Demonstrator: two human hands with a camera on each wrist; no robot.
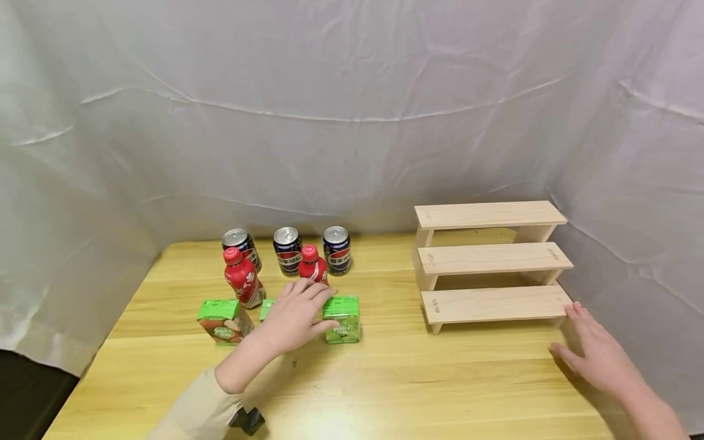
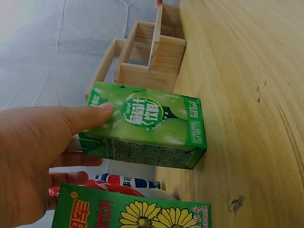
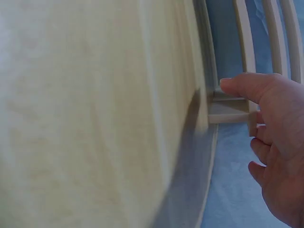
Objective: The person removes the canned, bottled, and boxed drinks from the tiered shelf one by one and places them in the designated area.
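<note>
My left hand (image 1: pixel 297 311) reaches over the drinks at the left middle of the table. In the left wrist view its thumb lies on the front of a green juice box (image 2: pixel 152 118), with fingers round behind, pinching it near the top. That box (image 1: pixel 343 324) stands upright on the table. Another carton with yellow flowers (image 2: pixel 147 213) is close beside this hand. At the right, my right hand (image 1: pixel 602 357) has its fingertips against the right end of the lowest board of a three-step wooden shelf (image 1: pixel 495 304); its thumb is held apart, pointing left.
Three dark blue cola cans (image 1: pixel 287 252) stand in a back row. Before them are two red bottles (image 1: pixel 244 278), one partly behind my left hand. A red-and-green carton (image 1: pixel 222 324) sits front left. Grey cloth (image 1: pixel 352 153) hangs round the table.
</note>
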